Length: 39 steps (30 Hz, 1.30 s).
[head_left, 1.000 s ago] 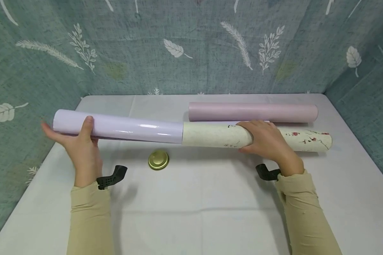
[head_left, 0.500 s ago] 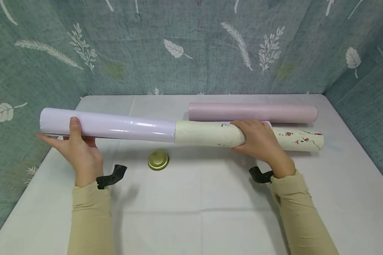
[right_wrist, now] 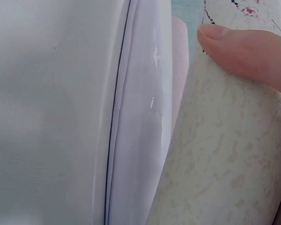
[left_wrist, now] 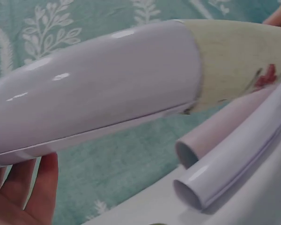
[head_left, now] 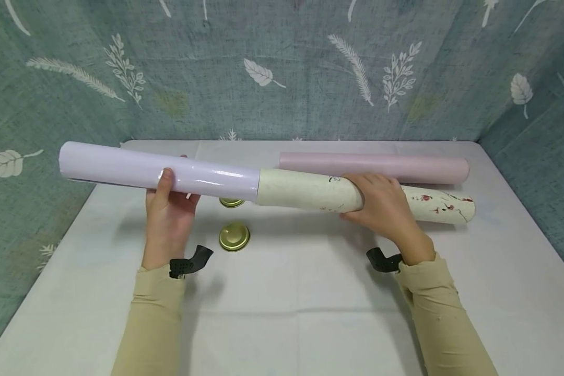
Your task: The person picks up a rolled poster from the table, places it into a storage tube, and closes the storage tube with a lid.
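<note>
A glossy lavender roll and a cream roll with red floral print meet end to end in one long tube. Whether one sits inside the other, I cannot tell. My left hand holds the lavender roll near its middle, thumb in front and fingers beneath and behind. The right hand grips the cream roll from above. In the left wrist view, the tube's joint shows, with left fingers under the lavender part. The right thumb presses the cream surface in the right wrist view. The tube's left end is raised.
Behind the cream roll lies a pink roll. A second lavender roll lies beside it. Two gold jar lids, a near lid and a partly hidden lid, rest on the white-covered table. Leaf-patterned green cloth surrounds the back and sides.
The long tube shifted left with the right hand. Then my left hand moved right along the lavender roll, and its left end rose. A second gold lid came into sight beneath.
</note>
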### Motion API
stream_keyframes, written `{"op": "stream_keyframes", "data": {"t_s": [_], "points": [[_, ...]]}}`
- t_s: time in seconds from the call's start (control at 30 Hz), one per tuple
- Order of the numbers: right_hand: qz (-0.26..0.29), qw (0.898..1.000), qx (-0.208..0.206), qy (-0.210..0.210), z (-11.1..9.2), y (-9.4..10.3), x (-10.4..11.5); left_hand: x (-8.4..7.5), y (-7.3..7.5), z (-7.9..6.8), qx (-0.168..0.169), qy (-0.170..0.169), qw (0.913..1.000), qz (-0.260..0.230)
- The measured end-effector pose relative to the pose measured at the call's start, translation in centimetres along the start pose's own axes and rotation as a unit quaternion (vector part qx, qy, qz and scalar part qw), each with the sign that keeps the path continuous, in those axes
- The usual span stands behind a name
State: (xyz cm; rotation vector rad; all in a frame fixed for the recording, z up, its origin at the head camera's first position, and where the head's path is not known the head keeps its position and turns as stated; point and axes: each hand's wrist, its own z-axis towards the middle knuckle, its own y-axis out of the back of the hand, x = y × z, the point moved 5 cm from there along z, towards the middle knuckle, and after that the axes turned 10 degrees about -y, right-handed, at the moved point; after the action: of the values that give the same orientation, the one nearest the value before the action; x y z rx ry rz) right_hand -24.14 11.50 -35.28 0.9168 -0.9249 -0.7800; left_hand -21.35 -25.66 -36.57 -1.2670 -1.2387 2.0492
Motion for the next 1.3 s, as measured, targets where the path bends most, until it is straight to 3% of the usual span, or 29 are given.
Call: {"op": "stream_keyframes", "data": {"t_s": [0.17, 0.53, 0.83, 0.9, 1.13, 1.3], "points": [[0.012, 1.0, -0.013, 0.004, 0.1, 0.3, 0.0, 1.6, -0.9, -0.7, 0.05, 0.016, 0.9984, 0.018], [0.013, 1.0, -0.014, 0.008, 0.2, 0.4, 0.1, 2.0, -1.4, -0.9, 0.069, 0.001, 0.9956, 0.064], [0.013, 1.0, 0.019, 0.006, 0.0, 0.0, 0.0, 2.7, -1.7, -1.3, 0.114, 0.036, 0.9885, 0.093], [0.01, 1.0, 0.027, 0.004, 0.0, -0.1, -0.1, 2.7, -1.6, -1.3, 0.11, 0.047, 0.9879, 0.098], [-0.003, 0.998, 0.065, 0.001, 0.0, -0.7, -0.2, 2.8, -0.5, -1.0, 0.049, 0.089, 0.9872, 0.123], [-0.008, 0.995, 0.095, 0.003, -0.2, -1.1, -0.1, 2.8, -0.1, -0.9, 0.05, 0.106, 0.9843, 0.132]]}}
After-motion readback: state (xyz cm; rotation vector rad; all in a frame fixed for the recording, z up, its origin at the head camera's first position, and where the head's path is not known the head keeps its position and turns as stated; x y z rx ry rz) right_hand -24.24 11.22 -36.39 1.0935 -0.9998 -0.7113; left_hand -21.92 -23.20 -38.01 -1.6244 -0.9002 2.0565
